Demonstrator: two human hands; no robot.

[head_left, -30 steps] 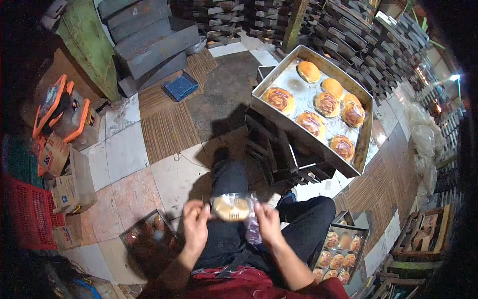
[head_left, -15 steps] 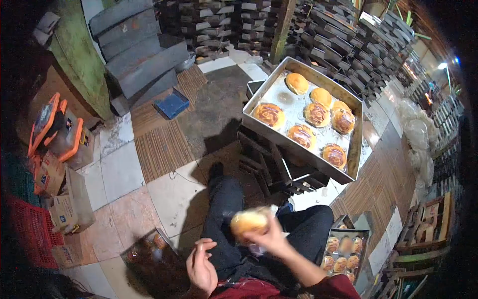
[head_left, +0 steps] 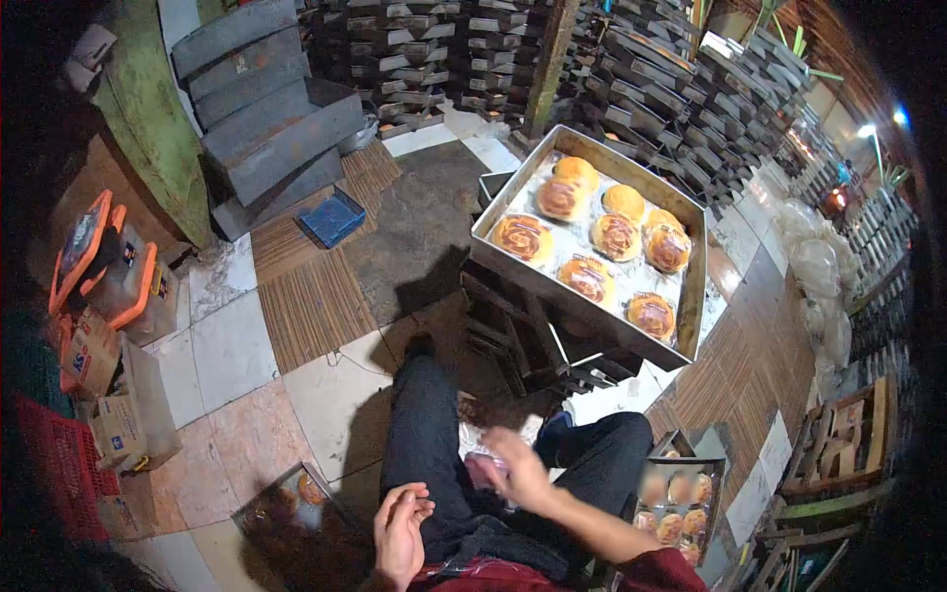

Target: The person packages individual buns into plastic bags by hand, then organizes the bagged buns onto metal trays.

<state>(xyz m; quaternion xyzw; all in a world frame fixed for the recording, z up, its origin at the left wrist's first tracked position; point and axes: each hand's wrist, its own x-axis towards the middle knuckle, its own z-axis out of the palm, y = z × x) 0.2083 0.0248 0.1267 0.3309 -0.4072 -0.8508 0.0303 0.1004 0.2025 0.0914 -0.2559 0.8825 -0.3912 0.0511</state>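
Observation:
In the head view my right hand [head_left: 521,472] is over my lap, its fingers blurred, at a small stack of clear and purplish plastic wrappers [head_left: 480,464]. Whether it grips one cannot be made out. My left hand [head_left: 400,533] is held up beside my left thigh, fingers loosely curved and apart from the thumb, with nothing in it. Ahead of me a deep metal tray [head_left: 582,314] holds several round buns. One swirl-topped bun [head_left: 560,197] lies against a plain golden bun [head_left: 577,172] at the tray's far left.
On the right, a smaller tray [head_left: 718,483] contains several wrapped buns. Another tray [head_left: 247,508] with buns stands in shadow at lower left. A blue tray [head_left: 333,219] lies on the floor. Orange-lidded bins [head_left: 148,281] and a red crate [head_left: 64,459] are at left. Stacked metal pans [head_left: 651,89] line the back.
The bun that was in my right hand is out of it, and a swirl-topped bun now lies in the big tray's far-left spot. My right hand is down at the wrappers. My left hand barely moved.

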